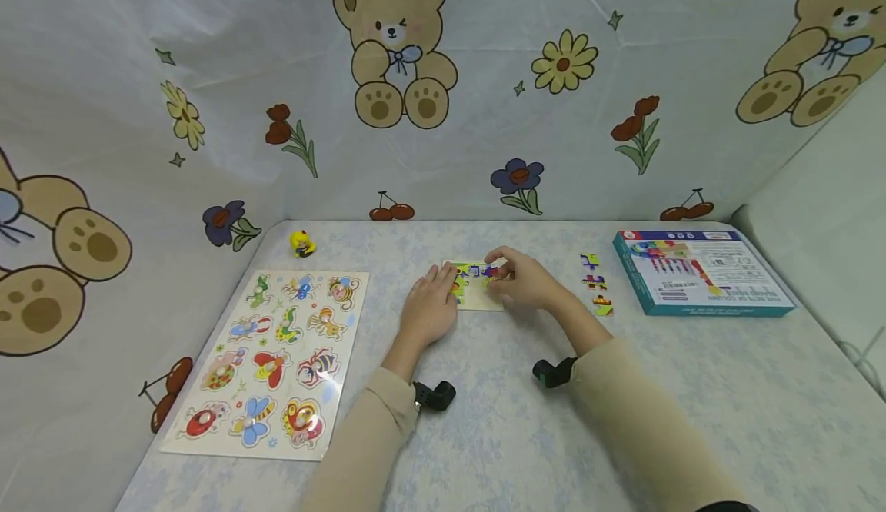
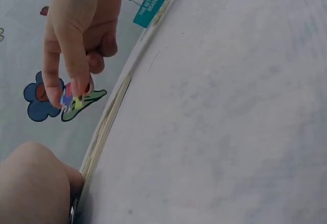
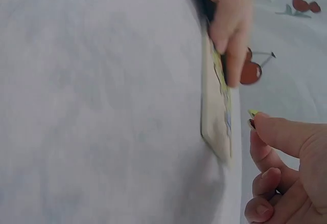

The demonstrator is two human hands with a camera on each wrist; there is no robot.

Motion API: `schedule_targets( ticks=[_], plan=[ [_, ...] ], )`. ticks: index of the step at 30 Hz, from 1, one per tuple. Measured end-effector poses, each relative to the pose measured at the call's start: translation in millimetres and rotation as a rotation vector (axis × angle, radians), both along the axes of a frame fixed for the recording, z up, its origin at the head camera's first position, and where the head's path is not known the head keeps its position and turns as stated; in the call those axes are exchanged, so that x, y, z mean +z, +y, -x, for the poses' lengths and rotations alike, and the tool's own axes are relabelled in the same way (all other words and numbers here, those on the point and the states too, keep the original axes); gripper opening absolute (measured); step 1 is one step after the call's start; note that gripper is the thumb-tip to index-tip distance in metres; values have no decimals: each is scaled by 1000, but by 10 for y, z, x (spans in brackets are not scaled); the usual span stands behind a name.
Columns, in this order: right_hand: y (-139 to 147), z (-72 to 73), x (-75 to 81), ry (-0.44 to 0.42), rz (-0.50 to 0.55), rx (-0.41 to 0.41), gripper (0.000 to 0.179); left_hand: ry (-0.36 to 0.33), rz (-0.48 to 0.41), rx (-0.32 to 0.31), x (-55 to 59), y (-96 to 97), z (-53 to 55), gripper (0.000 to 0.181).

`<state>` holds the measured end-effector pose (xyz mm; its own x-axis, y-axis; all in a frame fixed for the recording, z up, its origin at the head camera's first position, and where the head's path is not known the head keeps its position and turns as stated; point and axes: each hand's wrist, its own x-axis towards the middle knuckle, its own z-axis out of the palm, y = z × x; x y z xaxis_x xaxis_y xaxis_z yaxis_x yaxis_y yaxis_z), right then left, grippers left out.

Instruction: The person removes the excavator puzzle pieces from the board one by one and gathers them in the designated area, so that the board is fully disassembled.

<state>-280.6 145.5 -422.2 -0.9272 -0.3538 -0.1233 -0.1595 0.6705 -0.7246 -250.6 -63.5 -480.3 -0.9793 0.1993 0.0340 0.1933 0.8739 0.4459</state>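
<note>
A small wooden jigsaw board (image 1: 477, 297) lies on the table, with several bright pieces set along its top and left side. My left hand (image 1: 429, 308) rests on the board's left edge with fingers extended. Over its right part, my right hand (image 1: 526, 277) pinches a small puzzle piece (image 3: 252, 117) between thumb and fingers. In the left wrist view this puzzle piece (image 2: 71, 95) shows blue, red and yellow, held apart from the board. The fingers cover part of the piece and of the board.
Three loose puzzle pieces (image 1: 594, 282) lie in a column right of the board. Farther right is a teal-edged box (image 1: 706, 274). At left lies an insect peg puzzle (image 1: 277, 358), with a small yellow-haired figurine (image 1: 301, 244) behind it. A bear-print cloth (image 1: 484, 135) hangs behind the table.
</note>
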Motion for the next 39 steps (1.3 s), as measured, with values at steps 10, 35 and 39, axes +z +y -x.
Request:
schedule_targets(
  ticks=[10, 35, 39],
  plan=[
    [727, 32, 83, -80, -61, -155, 49, 8, -3, 7, -27, 6, -9, 54],
    [1085, 72, -33, 34, -386, -88, 47, 27, 6, 16, -28, 14, -13, 54],
    [1060, 56, -10, 32, -390, -105, 47, 28, 2, 17, -16, 19, -25, 54]
  ],
)
